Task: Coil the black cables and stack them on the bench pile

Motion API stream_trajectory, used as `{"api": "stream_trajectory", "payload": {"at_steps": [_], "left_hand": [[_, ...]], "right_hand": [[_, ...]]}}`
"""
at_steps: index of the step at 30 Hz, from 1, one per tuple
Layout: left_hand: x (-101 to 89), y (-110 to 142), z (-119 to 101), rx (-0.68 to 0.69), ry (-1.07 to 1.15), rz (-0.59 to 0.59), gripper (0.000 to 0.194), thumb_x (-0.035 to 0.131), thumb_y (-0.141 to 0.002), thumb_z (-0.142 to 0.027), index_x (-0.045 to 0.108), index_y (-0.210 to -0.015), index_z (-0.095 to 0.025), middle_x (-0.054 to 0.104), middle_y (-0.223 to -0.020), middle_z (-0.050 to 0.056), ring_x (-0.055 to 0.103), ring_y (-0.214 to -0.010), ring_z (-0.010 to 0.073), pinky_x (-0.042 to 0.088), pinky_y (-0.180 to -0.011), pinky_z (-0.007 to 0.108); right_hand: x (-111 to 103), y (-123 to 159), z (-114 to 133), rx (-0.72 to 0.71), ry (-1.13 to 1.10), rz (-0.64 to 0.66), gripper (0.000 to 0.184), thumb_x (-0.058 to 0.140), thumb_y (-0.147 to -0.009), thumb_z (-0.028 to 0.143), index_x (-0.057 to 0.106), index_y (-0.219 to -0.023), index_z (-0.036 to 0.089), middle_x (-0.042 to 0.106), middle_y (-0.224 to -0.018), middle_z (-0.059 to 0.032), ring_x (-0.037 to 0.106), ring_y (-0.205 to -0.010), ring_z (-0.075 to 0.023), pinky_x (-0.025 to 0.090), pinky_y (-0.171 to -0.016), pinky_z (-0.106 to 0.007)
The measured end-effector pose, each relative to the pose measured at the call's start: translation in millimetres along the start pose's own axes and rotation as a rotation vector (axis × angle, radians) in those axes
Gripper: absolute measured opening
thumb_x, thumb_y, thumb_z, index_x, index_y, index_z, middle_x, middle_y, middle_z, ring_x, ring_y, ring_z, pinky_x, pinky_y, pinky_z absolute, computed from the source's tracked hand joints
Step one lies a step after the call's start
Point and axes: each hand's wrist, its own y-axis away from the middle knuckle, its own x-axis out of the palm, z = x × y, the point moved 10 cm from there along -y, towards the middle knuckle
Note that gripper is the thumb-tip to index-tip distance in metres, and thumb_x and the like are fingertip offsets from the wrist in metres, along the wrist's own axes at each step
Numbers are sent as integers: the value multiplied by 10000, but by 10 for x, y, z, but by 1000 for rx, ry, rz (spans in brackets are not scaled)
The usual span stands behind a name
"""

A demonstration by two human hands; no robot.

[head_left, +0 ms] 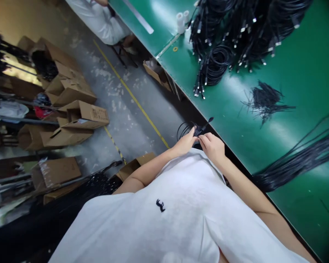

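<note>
Glossy green table (304, 69), coiled cable (198, 130)

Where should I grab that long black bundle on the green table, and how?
Probably grip the long black bundle around its end by the right arm, coming from the edge of the green table: strands gather there but spread loosely farther in.

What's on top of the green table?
Heaped black cable coils, two white rolls, a white strip, a yellow ring, thin black strands and a long black bundle; whatever lies beneath the heaped coils is covered.
</note>
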Motion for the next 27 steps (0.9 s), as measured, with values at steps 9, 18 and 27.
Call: {"api": "stream_trajectory", "payload": {"at_steps": [9,18,27], "left_hand": [[200,-46,71,-215,375,193,408,509,-952,-219,564,-1352,-161,659,-848,13,577,-751,130,474,-752,277],[260,-194,123,-237,907,181,122,526,-840,-68,633,-863,-122,541,-640,-23,392,-491,73,266,-474,224],[382,-461,143,-188,940,157,314,556,-839,-163,608,-1140,-92,440,-560,-60,421,-497,106,304,-476,231]], "right_hand": [[-160,31,493,-1050,291,74,272,436,-936,81,706,-956,107,676,-1042,-133,588,-958,-227,417,-965,-392],[1,4,304,-1383,474,87,341,488,-876,80,758,-1078,127,579,-869,-149,530,-780,-255,476,-837,-437],[53,-141,272,-1326,494,84,264,560,-823,47,660,-621,185,399,-666,-46,424,-577,-159,322,-537,-311]]}}
